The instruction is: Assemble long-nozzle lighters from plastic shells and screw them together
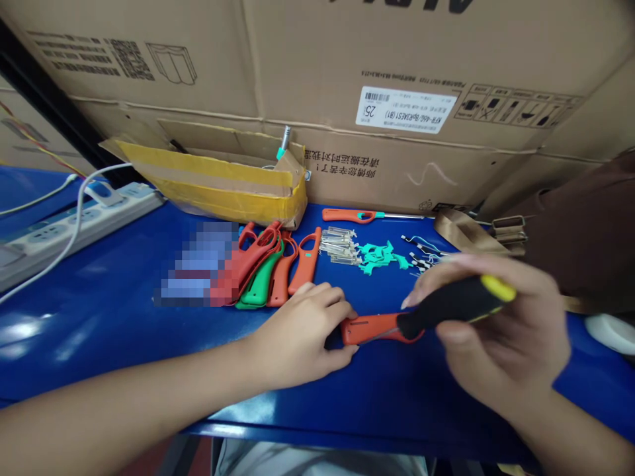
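My left hand point(302, 334) rests on the blue table point(109, 311), its fingers curled round the end of an orange lighter shell point(370, 328) lying flat. My right hand point(501, 330) grips a screwdriver with a black and yellow handle point(459, 301), its tip end down on that orange shell. Just behind my left hand lies a fan of orange and green lighter shells point(270, 268).
Behind are metal tubes point(338, 244), small teal plastic parts point(380, 256), black-and-white wired parts point(421, 254) and an assembled orange lighter point(357, 215). A taped cardboard box point(218, 178) and power strip point(74, 221) sit left; big cartons point(397, 79) wall the back. A brown bag point(585, 231) lies right.
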`<act>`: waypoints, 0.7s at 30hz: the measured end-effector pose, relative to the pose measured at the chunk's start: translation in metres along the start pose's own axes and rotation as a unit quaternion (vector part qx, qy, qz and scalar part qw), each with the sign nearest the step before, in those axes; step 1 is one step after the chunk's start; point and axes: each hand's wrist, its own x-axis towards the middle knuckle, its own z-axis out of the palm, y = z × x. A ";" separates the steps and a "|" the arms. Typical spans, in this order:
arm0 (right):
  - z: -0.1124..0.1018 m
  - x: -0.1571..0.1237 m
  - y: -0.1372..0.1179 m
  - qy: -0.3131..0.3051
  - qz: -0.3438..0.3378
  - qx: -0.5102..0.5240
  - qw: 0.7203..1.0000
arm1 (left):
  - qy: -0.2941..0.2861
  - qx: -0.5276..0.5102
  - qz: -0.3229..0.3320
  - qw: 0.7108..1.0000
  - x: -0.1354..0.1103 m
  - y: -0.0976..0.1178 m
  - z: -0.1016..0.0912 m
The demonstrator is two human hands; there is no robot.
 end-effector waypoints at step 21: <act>-0.017 0.000 0.021 -0.512 0.198 -0.234 0.802 | 0.020 0.030 -0.002 0.999 -0.001 -0.007 -0.006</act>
